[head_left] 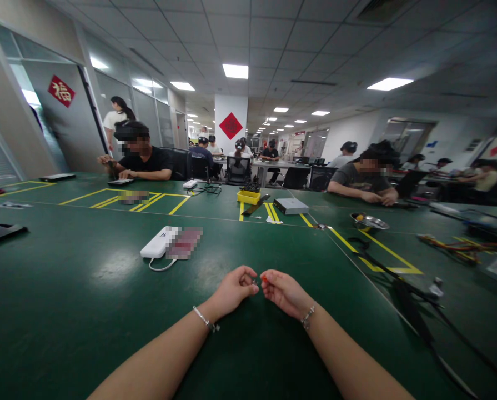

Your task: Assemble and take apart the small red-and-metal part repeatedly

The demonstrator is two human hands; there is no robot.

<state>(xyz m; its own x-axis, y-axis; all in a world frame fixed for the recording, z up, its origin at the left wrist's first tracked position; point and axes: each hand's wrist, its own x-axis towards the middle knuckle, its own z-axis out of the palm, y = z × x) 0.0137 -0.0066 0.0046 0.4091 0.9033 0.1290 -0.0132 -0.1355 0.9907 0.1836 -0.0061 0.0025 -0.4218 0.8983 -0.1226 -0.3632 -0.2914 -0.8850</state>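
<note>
Over the green table (119, 328), my two hands face each other with their fingertips close together. My left hand (234, 290) is closed in a pinch on a small greyish piece (255, 282), too small to name. A small orange-red piece (264, 278) shows between the thumb and fingers of my right hand (285, 293), which is closed on it. A narrow gap separates the two hands. Bracelets circle both wrists.
Left of my hands lie a white power bank (160, 242) with a short cable and a blurred phone-like item (184, 243). Farther back are a yellow tray (248, 197), a grey box (290, 206) and a metal bowl (369, 221). Black cables (410, 305) run along the right. Co-workers sit opposite.
</note>
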